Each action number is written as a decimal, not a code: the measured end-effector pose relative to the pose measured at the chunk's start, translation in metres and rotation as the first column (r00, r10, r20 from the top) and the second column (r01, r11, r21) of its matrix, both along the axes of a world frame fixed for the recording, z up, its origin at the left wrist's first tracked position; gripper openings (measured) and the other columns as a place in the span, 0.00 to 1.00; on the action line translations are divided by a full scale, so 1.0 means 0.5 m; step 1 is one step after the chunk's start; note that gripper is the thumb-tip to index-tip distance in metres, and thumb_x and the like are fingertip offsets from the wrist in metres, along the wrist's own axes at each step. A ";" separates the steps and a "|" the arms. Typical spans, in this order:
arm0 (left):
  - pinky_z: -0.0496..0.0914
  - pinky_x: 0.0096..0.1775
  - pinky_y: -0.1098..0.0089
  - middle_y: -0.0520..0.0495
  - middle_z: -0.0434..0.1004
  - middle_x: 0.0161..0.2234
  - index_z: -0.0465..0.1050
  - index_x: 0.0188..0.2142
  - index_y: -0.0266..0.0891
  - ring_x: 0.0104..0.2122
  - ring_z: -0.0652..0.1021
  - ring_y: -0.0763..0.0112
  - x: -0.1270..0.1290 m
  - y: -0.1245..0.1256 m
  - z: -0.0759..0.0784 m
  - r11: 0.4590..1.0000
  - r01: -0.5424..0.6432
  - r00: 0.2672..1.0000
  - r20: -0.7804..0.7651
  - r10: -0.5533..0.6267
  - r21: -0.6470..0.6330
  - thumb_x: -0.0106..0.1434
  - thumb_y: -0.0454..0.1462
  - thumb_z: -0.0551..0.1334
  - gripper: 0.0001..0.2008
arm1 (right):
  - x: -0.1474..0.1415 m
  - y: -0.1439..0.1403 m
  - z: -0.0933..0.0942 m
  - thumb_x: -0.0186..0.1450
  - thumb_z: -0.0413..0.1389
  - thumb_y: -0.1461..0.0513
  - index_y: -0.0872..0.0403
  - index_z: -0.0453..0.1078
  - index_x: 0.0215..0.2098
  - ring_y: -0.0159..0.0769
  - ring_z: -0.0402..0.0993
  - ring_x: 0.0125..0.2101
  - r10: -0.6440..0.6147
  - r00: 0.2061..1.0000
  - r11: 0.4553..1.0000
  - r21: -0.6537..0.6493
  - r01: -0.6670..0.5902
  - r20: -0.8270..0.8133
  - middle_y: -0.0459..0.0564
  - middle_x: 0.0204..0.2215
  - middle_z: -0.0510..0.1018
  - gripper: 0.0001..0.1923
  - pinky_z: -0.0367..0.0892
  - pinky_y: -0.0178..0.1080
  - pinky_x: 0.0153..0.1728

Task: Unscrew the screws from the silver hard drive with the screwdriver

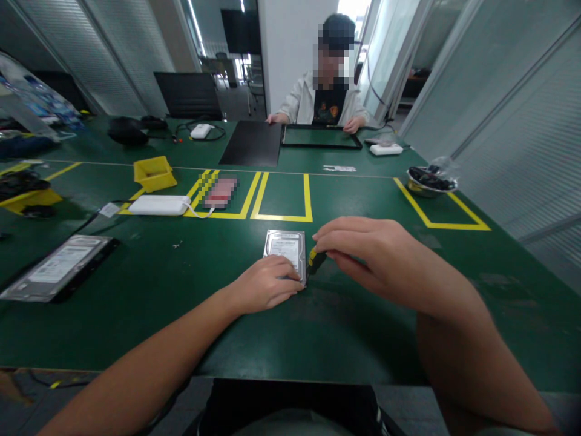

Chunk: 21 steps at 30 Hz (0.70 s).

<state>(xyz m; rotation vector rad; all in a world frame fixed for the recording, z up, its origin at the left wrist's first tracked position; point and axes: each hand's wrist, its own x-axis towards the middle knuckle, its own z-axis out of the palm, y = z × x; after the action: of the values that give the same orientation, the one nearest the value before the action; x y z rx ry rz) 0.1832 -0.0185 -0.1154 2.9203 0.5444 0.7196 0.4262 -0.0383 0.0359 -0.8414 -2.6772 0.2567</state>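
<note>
A silver hard drive (285, 242) with a white label lies flat on the green table in front of me. My left hand (267, 283) rests over its near part and grips it, fingers reaching to its right edge. My right hand (367, 251) is raised just right of the drive. Its fingers are closed on a screwdriver (312, 257) with a yellow and black handle, pointing down by the drive's right edge. The fingers partly hide the screwdriver, and I cannot tell whether its tip touches a screw.
A larger hard drive (59, 266) lies left. A white power bank (160, 204), yellow bin (155, 174) and tape outlines (308, 200) are ahead. A bowl of dark parts (431, 181) stands right. Across the table, a person handles a black frame (322, 146) beside a black panel (252, 144).
</note>
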 end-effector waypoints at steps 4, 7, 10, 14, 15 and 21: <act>0.70 0.47 0.60 0.44 0.79 0.42 0.78 0.45 0.41 0.45 0.76 0.62 -0.001 0.000 -0.001 1.000 0.001 1.000 -0.003 -0.001 -0.012 0.70 0.36 0.58 0.10 | -0.002 -0.002 0.004 0.70 0.49 0.67 0.55 0.72 0.40 0.36 0.73 0.43 0.013 1.000 1.000 -0.012 -0.013 -0.005 0.53 0.44 0.76 0.10 0.65 0.37 0.43; 0.70 0.47 0.61 0.44 0.79 0.42 0.78 0.45 0.41 0.45 0.76 0.62 -0.001 0.000 -0.001 1.000 0.001 1.000 0.009 0.000 -0.008 0.70 0.36 0.58 0.10 | -0.003 -0.002 0.003 0.71 0.49 0.66 0.55 0.72 0.39 0.36 0.72 0.42 0.018 1.000 1.000 -0.018 -0.018 -0.017 0.53 0.44 0.76 0.09 0.65 0.37 0.42; 0.70 0.46 0.60 0.44 0.79 0.42 0.78 0.45 0.41 0.45 0.76 0.62 0.000 0.000 0.000 1.000 0.004 1.000 0.009 -0.004 -0.007 0.69 0.36 0.58 0.10 | -0.005 0.000 0.000 0.71 0.49 0.65 0.55 0.71 0.37 0.35 0.72 0.41 0.014 1.000 1.000 -0.026 -0.014 -0.025 0.53 0.42 0.76 0.09 0.65 0.37 0.41; 0.70 0.46 0.60 0.44 0.79 0.42 0.78 0.44 0.41 0.45 0.76 0.62 0.000 0.000 0.000 1.000 0.009 1.000 0.006 -0.009 -0.008 0.69 0.36 0.58 0.09 | -0.007 0.001 -0.003 0.70 0.50 0.67 0.56 0.72 0.39 0.36 0.73 0.41 0.011 0.999 1.000 -0.025 -0.011 -0.031 0.53 0.41 0.77 0.08 0.66 0.38 0.43; 0.70 0.46 0.60 0.44 0.79 0.42 0.78 0.45 0.41 0.45 0.76 0.62 0.000 0.000 0.000 1.000 0.008 1.000 0.006 -0.008 -0.009 0.69 0.36 0.58 0.09 | -0.007 0.001 -0.003 0.70 0.50 0.67 0.56 0.72 0.40 0.36 0.73 0.41 0.014 0.999 1.000 -0.024 -0.014 -0.031 0.53 0.42 0.77 0.08 0.66 0.38 0.43; 0.70 0.47 0.60 0.45 0.79 0.42 0.77 0.45 0.41 0.45 0.76 0.62 -0.001 0.001 -0.003 1.000 0.007 1.000 0.001 -0.007 -0.002 0.69 0.36 0.58 0.10 | -0.006 0.003 -0.002 0.67 0.52 0.72 0.56 0.74 0.43 0.34 0.74 0.44 0.057 0.997 0.998 -0.001 -0.057 -0.058 0.51 0.46 0.77 0.12 0.67 0.35 0.46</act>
<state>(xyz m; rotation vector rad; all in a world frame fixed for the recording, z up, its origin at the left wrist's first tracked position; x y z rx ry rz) 0.1829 -0.0182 -0.1167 2.9181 0.5347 0.7190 0.4231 -0.0367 0.0350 -0.7472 -2.6499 0.2943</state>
